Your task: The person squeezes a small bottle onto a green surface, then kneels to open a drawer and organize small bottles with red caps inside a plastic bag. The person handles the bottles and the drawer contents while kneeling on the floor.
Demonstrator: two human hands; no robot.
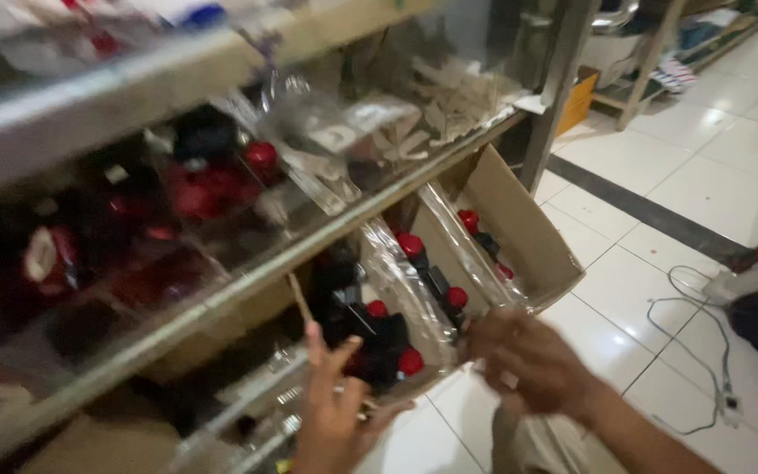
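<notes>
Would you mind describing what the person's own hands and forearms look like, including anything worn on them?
Both hands are bare, with no gloves. The left hand shows no ring, watch or band that I can make out. The right hand leads into a bare forearm, with no sleeve, bracelet or watch in view up to the picture's edge. Motion blur hides finer details such as the nails.

Cardboard box [519, 230] on tiled floor [704, 167]

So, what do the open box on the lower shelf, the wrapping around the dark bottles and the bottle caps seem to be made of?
The open box looks like plain brown cardboard: matte, with folded flaps. The wrapping seems to be thin clear plastic film, since it is see-through, creased and glinting. The red caps are probably smooth plastic, though blur leaves it open. The right hand touches the wrapping; the left hand is beside the bottles.
</notes>
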